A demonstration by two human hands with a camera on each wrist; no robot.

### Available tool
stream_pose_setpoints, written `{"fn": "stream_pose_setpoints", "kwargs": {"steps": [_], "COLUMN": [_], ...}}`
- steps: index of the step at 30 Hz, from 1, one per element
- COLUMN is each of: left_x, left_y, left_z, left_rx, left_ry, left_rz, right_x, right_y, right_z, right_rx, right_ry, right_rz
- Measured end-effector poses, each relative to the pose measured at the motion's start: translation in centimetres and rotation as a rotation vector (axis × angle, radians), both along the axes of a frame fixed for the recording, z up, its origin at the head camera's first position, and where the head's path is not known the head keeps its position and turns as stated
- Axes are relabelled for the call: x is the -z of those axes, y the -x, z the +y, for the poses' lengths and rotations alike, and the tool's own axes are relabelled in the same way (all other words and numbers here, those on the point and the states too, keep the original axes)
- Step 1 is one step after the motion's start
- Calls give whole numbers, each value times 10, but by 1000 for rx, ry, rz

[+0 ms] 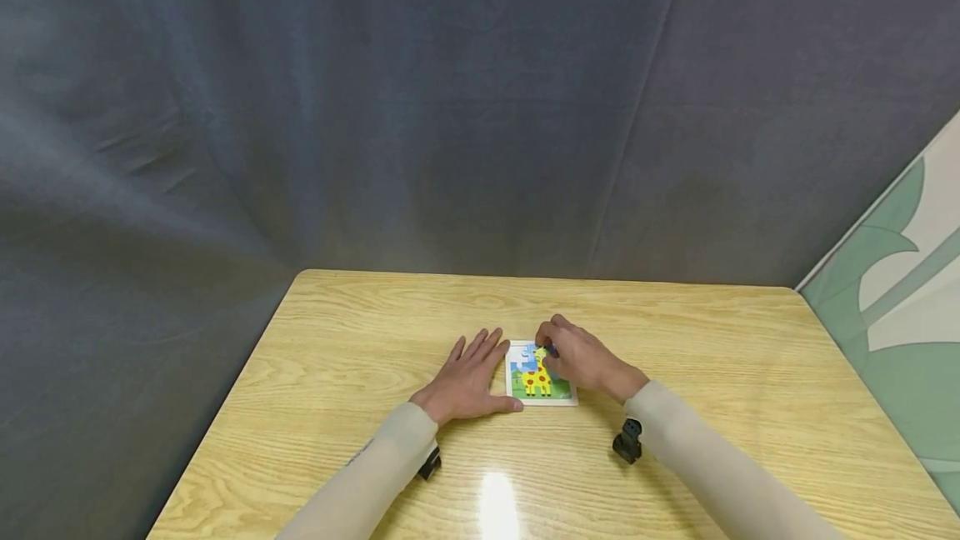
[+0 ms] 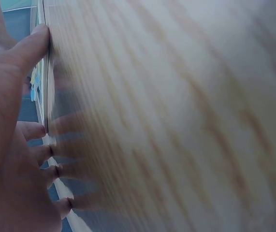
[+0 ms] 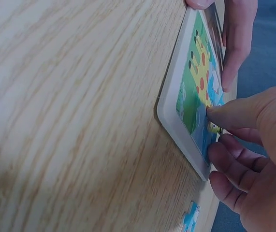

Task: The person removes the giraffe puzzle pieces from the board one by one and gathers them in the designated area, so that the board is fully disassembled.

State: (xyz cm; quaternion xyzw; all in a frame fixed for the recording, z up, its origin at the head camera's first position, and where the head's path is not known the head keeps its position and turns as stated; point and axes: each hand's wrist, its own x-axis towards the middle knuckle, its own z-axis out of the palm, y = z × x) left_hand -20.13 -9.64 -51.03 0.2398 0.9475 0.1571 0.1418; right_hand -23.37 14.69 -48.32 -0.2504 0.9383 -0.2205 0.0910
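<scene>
A small giraffe jigsaw puzzle (image 1: 536,386) in a white-rimmed tray lies flat on the wooden table, and bare white shows at its upper left. My left hand (image 1: 467,382) is spread along the tray's left side, thumb at the near corner and index finger near the far one. Over the upper right part of the picture, my right hand (image 1: 583,359) has curled fingers. In the right wrist view, thumb (image 3: 234,115) and fingers pinch a puzzle piece (image 3: 215,128) with the giraffe's head, partly hidden by them.
A loose blue puzzle piece (image 3: 191,217) lies on the table beyond the tray's right side; the right hand hides it in the head view. A dark curtain (image 1: 480,107) hangs behind the wooden table (image 1: 360,315). A panel with green leaf shapes (image 1: 900,315) stands at the right.
</scene>
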Motion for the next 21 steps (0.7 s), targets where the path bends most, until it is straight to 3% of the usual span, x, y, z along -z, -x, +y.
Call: {"fn": "stream_pose_setpoints", "kwargs": {"steps": [12,21], "left_x": [1,1], "left_y": [0,0], "left_z": [1,0], "left_rx": [-1,5], "left_ry": [4,6], "left_rz": [-5,4], "right_x": [5,6], "right_y": [-1,0], "right_z": [-1,1], "right_rx": [2,-31], "right_ry": [52,52], "right_rz": [39,-26]}}
